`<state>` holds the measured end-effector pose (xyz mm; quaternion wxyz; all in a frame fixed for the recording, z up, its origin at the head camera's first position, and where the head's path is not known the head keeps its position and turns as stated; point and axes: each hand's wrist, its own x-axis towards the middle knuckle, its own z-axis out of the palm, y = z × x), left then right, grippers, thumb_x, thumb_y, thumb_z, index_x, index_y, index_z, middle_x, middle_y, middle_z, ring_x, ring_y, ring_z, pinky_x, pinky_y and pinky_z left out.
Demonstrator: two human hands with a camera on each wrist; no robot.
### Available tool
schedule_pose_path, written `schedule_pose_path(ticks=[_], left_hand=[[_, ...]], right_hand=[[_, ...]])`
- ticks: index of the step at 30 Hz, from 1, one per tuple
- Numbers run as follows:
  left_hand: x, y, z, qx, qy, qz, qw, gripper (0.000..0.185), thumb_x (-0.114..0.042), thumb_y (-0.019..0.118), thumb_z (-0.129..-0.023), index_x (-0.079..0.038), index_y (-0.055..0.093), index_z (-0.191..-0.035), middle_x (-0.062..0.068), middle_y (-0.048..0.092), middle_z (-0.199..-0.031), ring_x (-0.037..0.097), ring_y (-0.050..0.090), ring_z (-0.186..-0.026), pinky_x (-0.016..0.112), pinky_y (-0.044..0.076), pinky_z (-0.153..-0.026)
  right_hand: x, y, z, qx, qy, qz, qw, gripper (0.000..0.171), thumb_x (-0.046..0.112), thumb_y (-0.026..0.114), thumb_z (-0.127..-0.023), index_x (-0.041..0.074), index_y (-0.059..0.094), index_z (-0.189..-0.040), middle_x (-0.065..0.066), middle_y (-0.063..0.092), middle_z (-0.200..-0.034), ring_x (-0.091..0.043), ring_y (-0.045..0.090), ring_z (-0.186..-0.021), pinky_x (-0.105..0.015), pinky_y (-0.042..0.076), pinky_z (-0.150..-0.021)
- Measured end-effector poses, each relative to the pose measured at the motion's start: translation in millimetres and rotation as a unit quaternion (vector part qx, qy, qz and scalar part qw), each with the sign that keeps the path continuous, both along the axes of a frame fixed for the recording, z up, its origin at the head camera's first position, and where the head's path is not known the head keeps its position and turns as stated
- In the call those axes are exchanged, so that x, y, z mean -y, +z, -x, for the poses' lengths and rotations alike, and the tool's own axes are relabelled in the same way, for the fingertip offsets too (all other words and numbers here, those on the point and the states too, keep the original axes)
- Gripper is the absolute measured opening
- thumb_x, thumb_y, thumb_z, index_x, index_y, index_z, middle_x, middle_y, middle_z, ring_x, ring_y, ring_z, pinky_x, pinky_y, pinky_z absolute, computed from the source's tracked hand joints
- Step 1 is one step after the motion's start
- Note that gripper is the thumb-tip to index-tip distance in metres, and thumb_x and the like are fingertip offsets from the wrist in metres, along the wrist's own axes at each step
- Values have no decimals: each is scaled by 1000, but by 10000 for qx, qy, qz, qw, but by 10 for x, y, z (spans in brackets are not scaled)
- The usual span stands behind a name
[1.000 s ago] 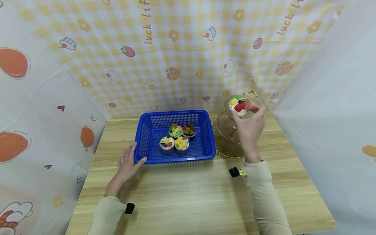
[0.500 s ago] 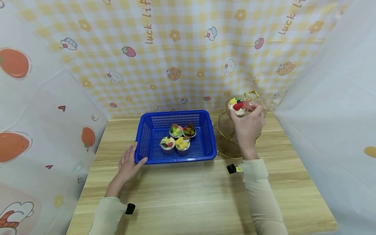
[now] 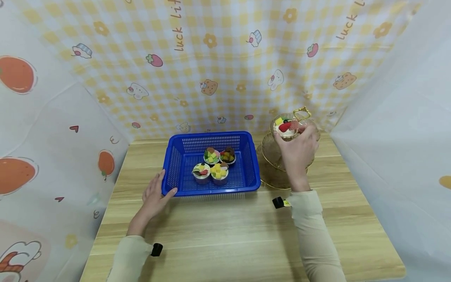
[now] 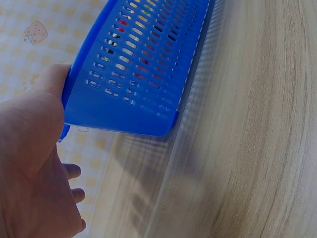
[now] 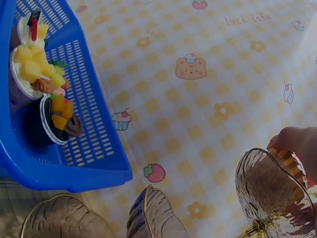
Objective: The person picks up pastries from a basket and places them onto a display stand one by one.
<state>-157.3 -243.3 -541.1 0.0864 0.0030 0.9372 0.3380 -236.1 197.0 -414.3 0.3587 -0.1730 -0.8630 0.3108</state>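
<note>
My right hand (image 3: 297,150) is raised at the top tier of the clear glass tiered stand with gold rims and a gold loop handle (image 3: 278,164), fingers curled round a small white cupcake topped with a red strawberry and yellow fruit cubes (image 3: 286,127). The cupcake sits at the rim of the top plate; I cannot tell whether it rests on the glass. From the right wrist view only a fingertip (image 5: 292,141) shows at the edge of the top glass plate.

My left hand (image 3: 154,196) lies on the light wooden table (image 3: 225,235), fingers straight and relaxed, thumb against the near left corner of the blue perforated plastic basket (image 3: 176,172). The left wrist view shows the palm (image 4: 34,163) pressed to that corner, gripping nothing.

Inside the basket, four small fruit-topped cupcakes (image 3: 215,164) stand close together near the middle. The basket stands just beside the stand, to its left. Behind all: yellow checked cloth with cartoon prints (image 3: 218,70).
</note>
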Motion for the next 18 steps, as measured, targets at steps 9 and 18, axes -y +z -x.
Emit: schedule_pose_path(ticks=[9,18], left_hand=[[-6,8,6,20,8,6,10000,87,-56,48,-99,-24,-5,-160,25,-2,-165,53,-3,-150,73,-3,-113],[-11,7,5,42,9,17,10000,88,-56,48,-98,-24,-6,-160,25,-2,-165,53,-3,-149,73,-3,-113]], right_hand=[[-16,2,-46,-182,131,-77,9997,80,54,87,-66,5,47,-114,-16,56,-109,-36,51,-111,-52,40,-97],[-71,40,-231,-244,282,4,9993,79,51,87,-69,3,49,-119,-19,55,-114,-38,48,-109,-49,38,-95]])
